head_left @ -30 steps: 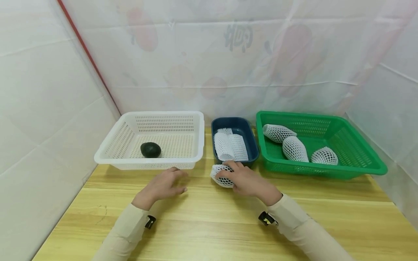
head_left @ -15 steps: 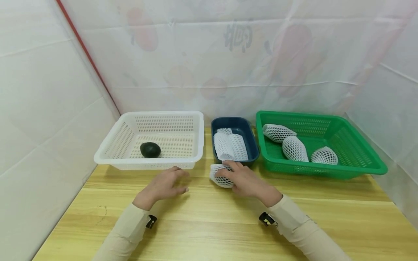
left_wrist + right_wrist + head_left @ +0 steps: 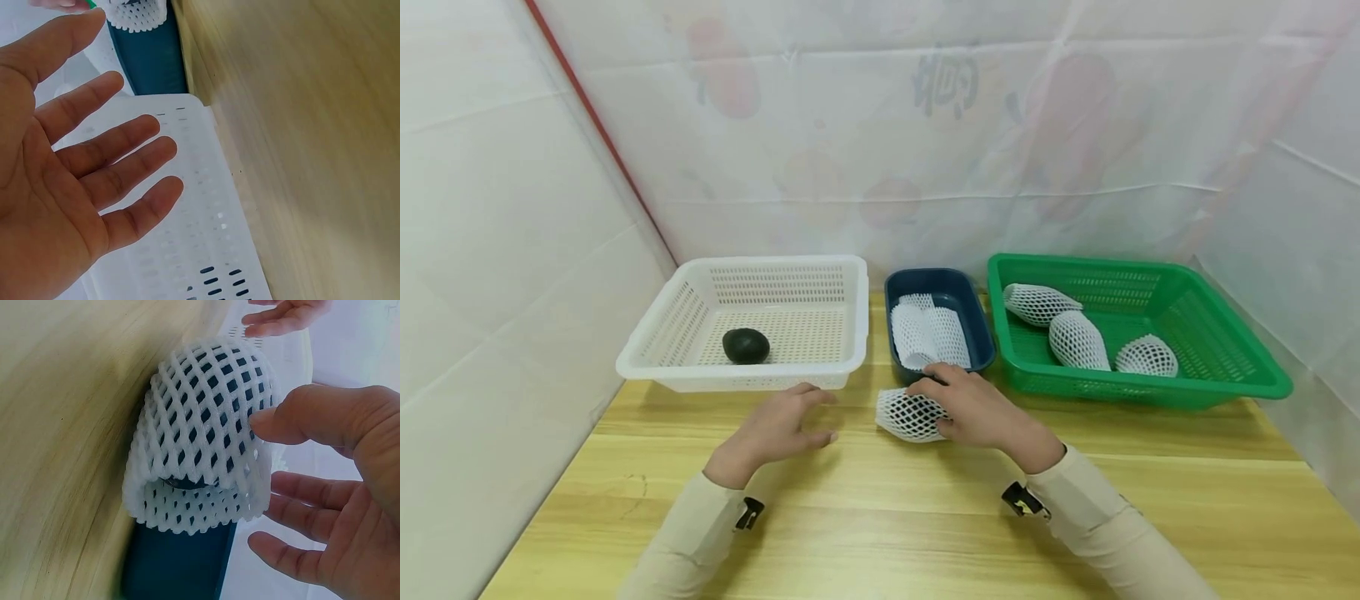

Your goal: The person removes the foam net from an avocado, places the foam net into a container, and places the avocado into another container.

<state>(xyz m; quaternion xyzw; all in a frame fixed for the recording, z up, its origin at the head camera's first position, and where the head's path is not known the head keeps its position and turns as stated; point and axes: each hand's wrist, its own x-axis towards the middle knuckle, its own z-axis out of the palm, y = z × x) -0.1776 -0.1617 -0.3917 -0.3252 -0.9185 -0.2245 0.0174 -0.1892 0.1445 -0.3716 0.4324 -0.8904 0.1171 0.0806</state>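
My right hand [image 3: 981, 410] holds a white foam net sleeve [image 3: 912, 416] with a dark fruit inside, low over the table in front of the blue container. In the right wrist view, the thumb [image 3: 269, 425] lies on the netting and the other fingers are at its side, partly hidden. The sleeve's open end faces that camera, and the dark fruit [image 3: 187, 482] shows through the mesh. My left hand [image 3: 772, 433] hovers with spread fingers before the white basket [image 3: 741, 379], holding nothing. A dark green avocado [image 3: 746, 346] lies in that basket.
A small dark blue container [image 3: 977, 325] stands at the back middle with several folded foam nets [image 3: 917, 333] in it. To its right, a green basket [image 3: 1150, 390] holds three netted pieces [image 3: 1077, 342]. White sheeting [image 3: 820, 125] walls off the back and sides.
My right hand has shifted slightly right and toward me. The netted fruit has turned and moved slightly toward me, with more of its mesh in sight. My left hand is nearly still.
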